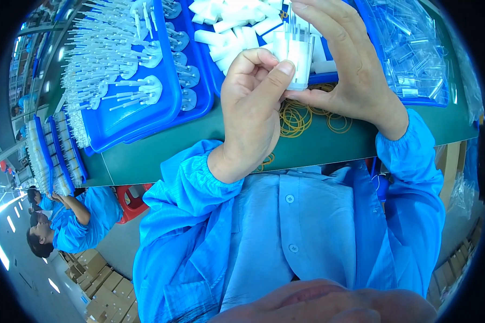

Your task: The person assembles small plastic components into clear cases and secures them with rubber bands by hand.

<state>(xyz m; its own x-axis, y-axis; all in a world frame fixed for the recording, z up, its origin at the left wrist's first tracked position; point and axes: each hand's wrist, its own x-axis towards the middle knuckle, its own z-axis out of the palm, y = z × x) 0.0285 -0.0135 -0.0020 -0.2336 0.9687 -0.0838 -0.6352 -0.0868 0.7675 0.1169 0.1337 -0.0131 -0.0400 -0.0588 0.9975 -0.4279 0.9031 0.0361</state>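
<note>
Over the green table, near its front edge, I hold a clear plastic case (pixel 305 56) with a white block and thin rods in it. My left hand (pixel 256 99) is closed on its left side, thumb pressed against the front. My right hand (pixel 355 70) curves around it from the right, its thumb at the lower end and its fingers reaching up by the upper end. The fingers partly hide the case. Yellow rubber bands (pixel 295 119) lie on the table just below my hands. White foam blocks (pixel 229 27) are heaped behind my left hand.
Blue trays (pixel 110 134) on the left carry white pronged parts (pixel 137 91). A blue tray (pixel 423 101) on the right contains clear plastic cases (pixel 409 51). Narrow racks (pixel 51 156) stand at the far left, near a seated person (pixel 83 220) in blue. Cardboard boxes (pixel 105 285) are stacked behind.
</note>
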